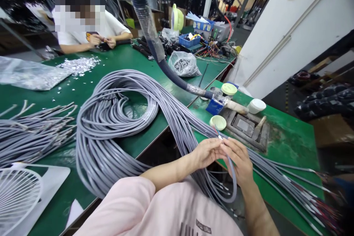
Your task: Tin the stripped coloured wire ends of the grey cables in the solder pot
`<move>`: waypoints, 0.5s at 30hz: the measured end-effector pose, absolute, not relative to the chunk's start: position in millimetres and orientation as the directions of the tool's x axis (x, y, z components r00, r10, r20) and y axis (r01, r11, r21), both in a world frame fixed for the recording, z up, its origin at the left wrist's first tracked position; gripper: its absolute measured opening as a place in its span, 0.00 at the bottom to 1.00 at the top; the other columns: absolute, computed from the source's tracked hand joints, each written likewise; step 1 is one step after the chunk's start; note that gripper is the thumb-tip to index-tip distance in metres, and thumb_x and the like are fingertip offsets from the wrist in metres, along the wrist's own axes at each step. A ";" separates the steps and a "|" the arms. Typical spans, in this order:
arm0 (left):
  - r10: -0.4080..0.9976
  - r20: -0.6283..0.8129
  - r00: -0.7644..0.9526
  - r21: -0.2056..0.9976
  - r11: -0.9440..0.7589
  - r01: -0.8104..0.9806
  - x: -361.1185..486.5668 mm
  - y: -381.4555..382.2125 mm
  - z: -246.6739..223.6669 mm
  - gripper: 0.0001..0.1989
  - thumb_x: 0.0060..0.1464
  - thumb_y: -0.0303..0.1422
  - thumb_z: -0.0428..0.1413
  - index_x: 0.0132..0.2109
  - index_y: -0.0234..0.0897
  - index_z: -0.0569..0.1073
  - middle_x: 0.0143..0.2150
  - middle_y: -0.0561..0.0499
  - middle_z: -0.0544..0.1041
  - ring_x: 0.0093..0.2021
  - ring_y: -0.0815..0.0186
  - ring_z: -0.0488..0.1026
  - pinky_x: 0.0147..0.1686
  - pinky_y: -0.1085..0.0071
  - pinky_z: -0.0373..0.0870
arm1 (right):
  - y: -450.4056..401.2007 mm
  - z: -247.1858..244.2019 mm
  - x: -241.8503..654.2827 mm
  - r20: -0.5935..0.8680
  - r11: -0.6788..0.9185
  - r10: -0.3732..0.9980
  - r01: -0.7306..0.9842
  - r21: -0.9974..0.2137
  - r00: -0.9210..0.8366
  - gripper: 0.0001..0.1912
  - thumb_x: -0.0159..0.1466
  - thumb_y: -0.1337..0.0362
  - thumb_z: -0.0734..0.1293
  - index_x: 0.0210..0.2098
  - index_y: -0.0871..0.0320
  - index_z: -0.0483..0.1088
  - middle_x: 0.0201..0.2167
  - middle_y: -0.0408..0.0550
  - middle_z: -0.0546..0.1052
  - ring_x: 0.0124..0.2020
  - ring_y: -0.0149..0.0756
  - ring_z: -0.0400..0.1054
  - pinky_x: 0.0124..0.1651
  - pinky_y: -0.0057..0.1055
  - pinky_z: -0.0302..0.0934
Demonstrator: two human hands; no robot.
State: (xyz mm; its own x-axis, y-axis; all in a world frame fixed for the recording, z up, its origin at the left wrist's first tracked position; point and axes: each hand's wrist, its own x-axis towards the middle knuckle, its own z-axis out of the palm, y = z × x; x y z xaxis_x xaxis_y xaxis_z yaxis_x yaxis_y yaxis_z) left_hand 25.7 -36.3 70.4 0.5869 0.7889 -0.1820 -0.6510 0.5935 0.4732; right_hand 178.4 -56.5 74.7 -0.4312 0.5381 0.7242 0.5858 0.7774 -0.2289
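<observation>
Both my hands meet at the end of one grey cable [233,180], near the right table's front edge. My left hand [208,152] pinches the cable end from the left. My right hand [239,158] closes on it from the right, fingertips touching those of the left. Thin red and blue wires [217,130] and a small white piece stick out above the fingertips. From my hands the cable curves down in a loop. A large coiled bundle of grey cables [118,118] lies to the left and runs behind my hands to the right.
A flexible duct [166,70] hangs over the tables, ending near a soldering pot [245,126] and small round tubs [218,122]. Across the green table [91,61] sits a person [110,31]. A white fan [22,191] stands front left; cut cables [35,132] lie behind it.
</observation>
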 end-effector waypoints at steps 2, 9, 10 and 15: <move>0.816 -0.156 0.556 0.561 0.537 -0.630 19.6 -34.0 68.7 0.20 0.44 0.44 0.65 0.35 0.30 0.75 0.26 0.50 0.77 0.27 0.70 0.75 0.35 0.73 0.72 | -52.5 77.6 178.2 0.750 0.776 0.528 0.584 -0.236 -0.399 0.23 0.63 0.71 0.65 0.57 0.52 0.67 0.51 0.52 0.76 0.55 0.48 0.68 0.52 0.48 0.67; 0.976 0.172 0.132 0.981 -0.157 -0.115 -11.7 -13.6 48.8 0.14 0.54 0.41 0.59 0.39 0.35 0.78 0.33 0.47 0.80 0.35 0.65 0.76 0.41 0.67 0.71 | -19.7 107.8 188.1 0.732 0.496 0.681 0.739 -0.456 -0.006 0.12 0.64 0.66 0.62 0.43 0.52 0.75 0.40 0.49 0.80 0.42 0.44 0.74 0.48 0.44 0.69; 0.962 0.261 0.085 0.965 -0.263 0.014 -15.5 -8.5 44.0 0.11 0.55 0.39 0.58 0.38 0.36 0.78 0.34 0.47 0.80 0.36 0.65 0.76 0.42 0.66 0.71 | -11.7 110.5 190.4 0.722 0.454 0.690 0.746 -0.487 0.051 0.11 0.65 0.65 0.62 0.40 0.55 0.76 0.38 0.50 0.80 0.41 0.43 0.74 0.48 0.43 0.69; 0.836 0.534 0.127 0.764 -0.541 0.352 -20.6 14.6 19.0 0.08 0.59 0.35 0.54 0.40 0.39 0.77 0.35 0.49 0.80 0.35 0.65 0.74 0.38 0.67 0.69 | 30.7 108.7 201.3 0.632 0.354 0.767 0.749 -0.560 0.111 0.13 0.66 0.59 0.61 0.37 0.57 0.75 0.34 0.49 0.81 0.38 0.39 0.73 0.44 0.35 0.66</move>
